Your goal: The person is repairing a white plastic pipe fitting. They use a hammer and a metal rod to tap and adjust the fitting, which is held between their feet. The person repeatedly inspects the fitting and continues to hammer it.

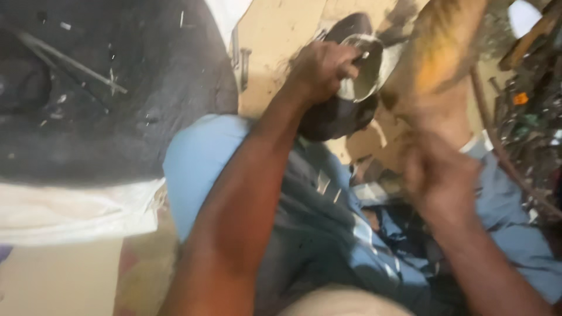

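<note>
Cluttered workshop ground filled the view: a big black tyre (105, 88) with pale specks lay at the upper left, tan boards (281, 35) were behind, and a tangle of dark tools and wires (527, 111) stood at the right. Blue cloth (205, 158) covered the person's lap.

The left hand (322, 70) was closed around a round metal cup (364, 67), shiny at the rim and dull grey inside, which sat against a dark rounded part (336, 117) just above the lap. The right hand (439, 175) was blurred; I could not tell whether its grip was wide or narrow. It was near a brownish, rusty-looking piece (436, 58) beside the cup.

The work seemed to be in the middle: the cup was held, not set down.
</note>
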